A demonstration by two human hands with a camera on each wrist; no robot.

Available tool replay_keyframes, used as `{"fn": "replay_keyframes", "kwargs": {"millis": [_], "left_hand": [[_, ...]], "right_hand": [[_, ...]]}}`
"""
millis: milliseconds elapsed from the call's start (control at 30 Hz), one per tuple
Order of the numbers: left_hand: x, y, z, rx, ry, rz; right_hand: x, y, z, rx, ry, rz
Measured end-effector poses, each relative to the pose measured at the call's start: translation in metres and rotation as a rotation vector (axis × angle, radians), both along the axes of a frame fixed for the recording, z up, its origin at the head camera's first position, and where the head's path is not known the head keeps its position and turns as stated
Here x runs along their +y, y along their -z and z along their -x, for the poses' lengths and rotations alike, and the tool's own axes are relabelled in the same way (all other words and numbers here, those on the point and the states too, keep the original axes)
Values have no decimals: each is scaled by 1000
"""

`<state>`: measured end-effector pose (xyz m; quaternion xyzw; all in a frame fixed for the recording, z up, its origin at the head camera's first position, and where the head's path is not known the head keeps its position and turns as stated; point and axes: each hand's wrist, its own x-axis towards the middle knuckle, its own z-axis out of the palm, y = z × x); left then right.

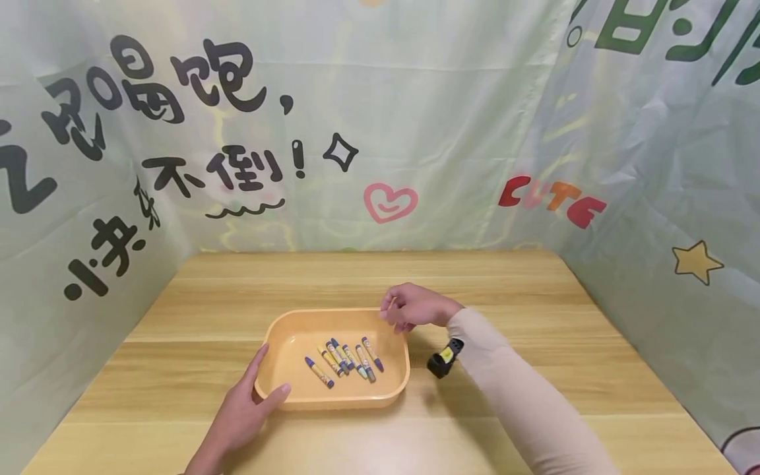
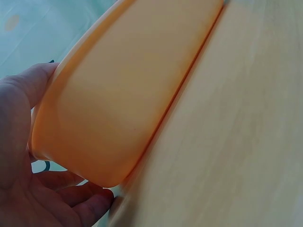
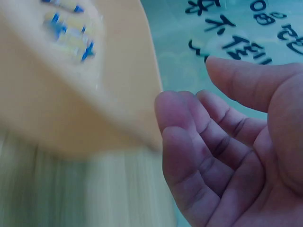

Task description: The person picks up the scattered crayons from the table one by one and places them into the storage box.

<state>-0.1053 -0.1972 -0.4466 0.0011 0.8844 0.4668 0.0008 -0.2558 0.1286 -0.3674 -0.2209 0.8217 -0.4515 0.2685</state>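
A pale orange plastic tray (image 1: pixel 335 402) with rounded corners sits on the table. Inside it lie several crayons (image 1: pixel 319 373) with yellow wrappers and dark blue ends, most of them close together right of the middle. My left hand (image 1: pixel 240 409) holds the tray's near left corner, thumb over the rim and the other fingers along the outer wall (image 2: pixel 109 94). At the far right corner is my right hand (image 1: pixel 418 307), its fingers (image 3: pixel 177 151) loosely bent beside the rim. Nothing shows between its thumb and fingers in the right wrist view.
The tray stands on a light wood-grain table (image 1: pixel 505 284). Printed fabric walls (image 1: pixel 463 132) with lettering and drawings rise at the back and both sides. A black wrist camera (image 1: pixel 444 359) is strapped below the right sleeve cuff.
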Motion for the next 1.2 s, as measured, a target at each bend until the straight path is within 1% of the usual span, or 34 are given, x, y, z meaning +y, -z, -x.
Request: {"fn": "replay_keyframes", "kwargs": {"millis": [100,333,433,567,633,700,833,933,1000,1100,1200], "left_hand": [[1,0,0,-6,2,2],[0,0,1,-5,5,-7],[0,1,1,-4,6,-16],[-1,1,1,-5,3,-15],[-1,1,0,-4,4,-15],[0,1,0,-5,3,-16],[-1,0,-1,-6,-3,-5],[-1,-1,-1,-5,-4,4],[-1,0,0,-3,-2,7],[-1,0,0,-2,0,6],[-1,1,0,-5,-4,10]], "right_hand": [[21,8,-1,0,30,10],[58,30,-7,29,43,-18],[70,35,-11,36,33,-35],[84,38,-15,62,26,-82],[89,38,-16,58,32,-111],[94,38,-16,46,33,-144],[99,39,-16,19,9,-198],[100,42,-17,19,2,-232],[99,46,-17,24,8,-246],[99,49,-18,59,13,-274],[98,49,-17,84,-5,-291]]}}
